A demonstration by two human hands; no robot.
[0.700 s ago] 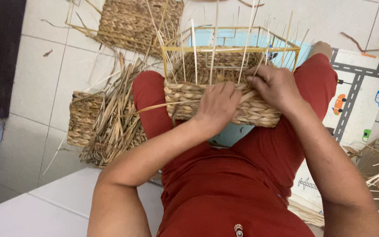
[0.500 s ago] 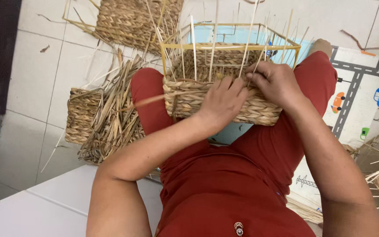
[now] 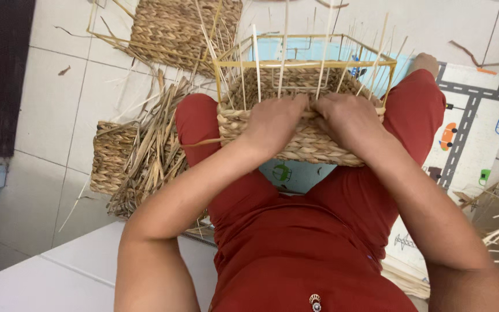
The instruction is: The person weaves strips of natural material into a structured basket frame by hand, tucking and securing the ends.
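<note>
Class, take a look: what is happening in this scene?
A seated person in red clothes is weaving a half-woven basket on their lap. The left hand and right hand press side by side on the top edge of its woven wall, below the bare yellow frame. Loose straw and finished baskets lie on the tiled floor.

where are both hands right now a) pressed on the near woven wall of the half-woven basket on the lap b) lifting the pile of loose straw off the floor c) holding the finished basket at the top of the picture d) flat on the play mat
a: the left hand and the right hand lie side by side on the near woven wall of the half-woven basket, just below its yellow frame; the loose straw lies untouched on the floor.
</note>
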